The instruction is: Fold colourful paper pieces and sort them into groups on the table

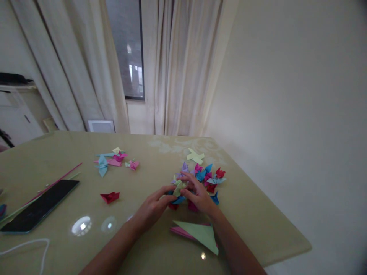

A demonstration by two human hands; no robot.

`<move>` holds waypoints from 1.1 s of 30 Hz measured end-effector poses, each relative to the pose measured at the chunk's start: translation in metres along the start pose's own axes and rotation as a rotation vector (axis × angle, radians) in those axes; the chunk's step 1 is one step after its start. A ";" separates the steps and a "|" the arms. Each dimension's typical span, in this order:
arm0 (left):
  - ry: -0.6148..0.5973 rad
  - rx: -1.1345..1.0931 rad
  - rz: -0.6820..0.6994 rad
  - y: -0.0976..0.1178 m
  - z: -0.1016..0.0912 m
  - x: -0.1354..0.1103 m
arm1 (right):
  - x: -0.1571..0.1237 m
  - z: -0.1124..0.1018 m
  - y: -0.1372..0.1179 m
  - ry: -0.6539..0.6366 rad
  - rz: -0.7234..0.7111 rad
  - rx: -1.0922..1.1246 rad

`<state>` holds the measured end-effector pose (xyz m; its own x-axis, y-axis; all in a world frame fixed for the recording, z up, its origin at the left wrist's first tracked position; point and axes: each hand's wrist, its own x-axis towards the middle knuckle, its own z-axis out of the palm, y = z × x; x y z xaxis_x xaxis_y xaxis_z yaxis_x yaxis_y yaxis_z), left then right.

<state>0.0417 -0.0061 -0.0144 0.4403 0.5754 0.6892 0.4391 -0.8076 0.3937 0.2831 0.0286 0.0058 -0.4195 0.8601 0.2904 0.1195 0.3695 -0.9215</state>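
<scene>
Between my two hands is a small pale-green folded paper piece (179,188), pinched by the fingers of both. My left hand (156,204) grips it from the left, and my right hand (197,193) holds its right side with the index finger arched over the top. Colourful folded paper figures surround the hands: a blue one (201,175), a red one (220,173), a purple one (185,167) and several more. My hands partly hide some of the figures beneath them. Nearer me lies a paper plane of green and pink sheets (200,235).
A pale-green paper cross (195,156) lies behind the pile. Further left are a red folded piece (110,197), a light-blue figure (102,165) and pink ones (133,165). A black tablet-like slab (43,204) and a white cable (43,241) lie at the left. The table edge (266,196) slants along the right.
</scene>
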 end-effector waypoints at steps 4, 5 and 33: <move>-0.069 0.044 0.016 0.004 -0.001 0.000 | 0.002 0.002 -0.001 -0.012 -0.004 -0.005; -0.079 0.068 0.024 0.005 -0.001 0.000 | 0.002 0.003 -0.002 -0.010 -0.007 -0.011; -0.169 0.148 -0.163 -0.018 0.004 -0.001 | 0.011 -0.010 0.010 0.348 0.010 0.552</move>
<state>0.0364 0.0087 -0.0251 0.4737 0.7194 0.5081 0.6187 -0.6824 0.3893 0.2891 0.0452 0.0025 -0.0938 0.9604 0.2623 -0.3966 0.2056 -0.8947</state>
